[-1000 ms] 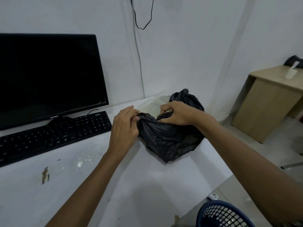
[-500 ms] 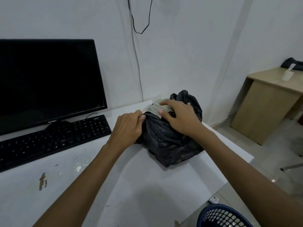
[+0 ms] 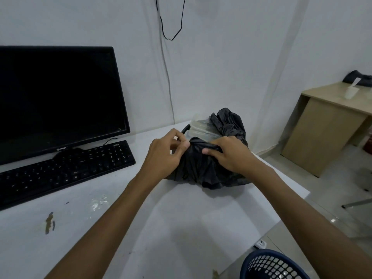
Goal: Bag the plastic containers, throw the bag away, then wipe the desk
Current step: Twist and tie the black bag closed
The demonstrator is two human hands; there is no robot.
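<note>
A crumpled black plastic bag sits on the white desk near its far right corner. Clear plastic containers stick out of the bag's open top at the back. My left hand pinches the bag's near left edge between thumb and fingers. My right hand grips the bag's near rim, fingers curled over a gathered fold. Both hands are close together at the front of the bag's mouth.
A black monitor and black keyboard stand on the desk's left. Brown and white stains mark the desk surface. A blue mesh waste basket is on the floor at lower right. A wooden desk stands farther right.
Both hands have drawn the bag's near rim upward and together. My right hand came off the containers onto the bag's rim. The containers now show behind the hands.
</note>
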